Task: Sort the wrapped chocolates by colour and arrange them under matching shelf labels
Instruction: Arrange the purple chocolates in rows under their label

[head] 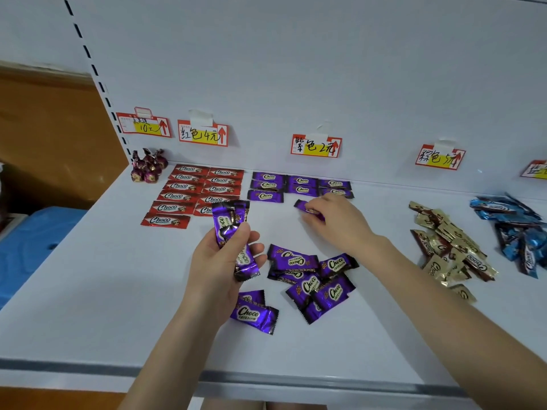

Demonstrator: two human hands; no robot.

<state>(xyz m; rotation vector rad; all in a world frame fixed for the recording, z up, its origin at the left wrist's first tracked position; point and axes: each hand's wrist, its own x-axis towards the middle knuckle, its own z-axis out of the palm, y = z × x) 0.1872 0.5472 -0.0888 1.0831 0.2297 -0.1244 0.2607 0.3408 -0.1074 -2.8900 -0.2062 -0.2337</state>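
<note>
My left hand (220, 255) grips a small bunch of purple chocolates (232, 229) above the shelf. My right hand (337, 220) pinches one purple chocolate (302, 206) and sets it down just below the tidy rows of purple chocolates (300, 185), which lie under the purple label (316, 146). A loose pile of purple chocolates (310, 281) lies between my forearms. Red chocolates (192, 190) are laid in two neat columns under the red label (203, 134).
A heap of gold chocolates (450, 250) lies at the right under another label (439, 157), with blue chocolates (515, 229) beyond it. Dark twisted sweets (148, 167) stand in the back left corner. The white shelf (118, 276) has a front rail (266, 377).
</note>
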